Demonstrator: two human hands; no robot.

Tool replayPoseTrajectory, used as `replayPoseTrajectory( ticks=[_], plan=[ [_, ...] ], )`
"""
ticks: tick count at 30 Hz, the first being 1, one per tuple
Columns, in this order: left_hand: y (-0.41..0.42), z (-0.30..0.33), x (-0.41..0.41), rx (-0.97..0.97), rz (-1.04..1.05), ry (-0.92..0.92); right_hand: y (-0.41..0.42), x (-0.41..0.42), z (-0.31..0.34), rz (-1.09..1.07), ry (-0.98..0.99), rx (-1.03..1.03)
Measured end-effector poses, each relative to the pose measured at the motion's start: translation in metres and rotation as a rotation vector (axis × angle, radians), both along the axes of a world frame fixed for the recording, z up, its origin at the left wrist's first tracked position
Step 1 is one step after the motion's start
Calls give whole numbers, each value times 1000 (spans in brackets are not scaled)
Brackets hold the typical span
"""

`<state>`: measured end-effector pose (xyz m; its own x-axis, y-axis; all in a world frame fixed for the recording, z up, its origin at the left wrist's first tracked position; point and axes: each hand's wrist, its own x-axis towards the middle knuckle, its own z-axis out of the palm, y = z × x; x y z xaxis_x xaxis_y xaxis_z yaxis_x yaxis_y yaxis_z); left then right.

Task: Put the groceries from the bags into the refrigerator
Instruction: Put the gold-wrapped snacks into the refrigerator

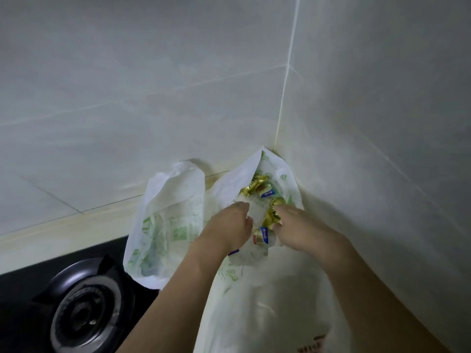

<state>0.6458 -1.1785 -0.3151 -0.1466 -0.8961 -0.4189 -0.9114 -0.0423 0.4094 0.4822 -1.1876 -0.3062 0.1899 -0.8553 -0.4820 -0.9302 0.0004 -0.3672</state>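
Open white grocery bag [277,189] wedged in tiled wall corner [280,118]; gold-wrapped packets [272,212] seen inside its mouth. Left hand [229,230] and right hand [303,230] both reached in, packets lying just beyond and between fingertips. Right fingers curled into gold wrapper; left fingers curled, grip hidden. Second bag [168,217] left of first; gas burner [86,309] beyond that. Refrigerator not seen.

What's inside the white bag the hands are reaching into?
Inside the white plastic bag with green print are shiny gold wrappers and small blue-labelled packets. The left hand and right hand reach in, covering whatever lies deeper.
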Motion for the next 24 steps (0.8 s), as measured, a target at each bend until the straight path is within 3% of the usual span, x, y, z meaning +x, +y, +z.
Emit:
replayPoseTrajectory(
  ticks=[8,14,19,24],
  plan=[
    [-86,-73,-15,-49,-70,-36,-60,6,-76,-87,-4,-25],
    [-122,-120,-27,-147,-59,-141,-80,4,-104,-30,135,-21],
    [-136,-134,-22,-226,-24,-143,-85,5,-112,19,293,-46],
    [-135,-132,-20,-273,-18,-174,-79,6,-125,0,215,51]
  ],
)
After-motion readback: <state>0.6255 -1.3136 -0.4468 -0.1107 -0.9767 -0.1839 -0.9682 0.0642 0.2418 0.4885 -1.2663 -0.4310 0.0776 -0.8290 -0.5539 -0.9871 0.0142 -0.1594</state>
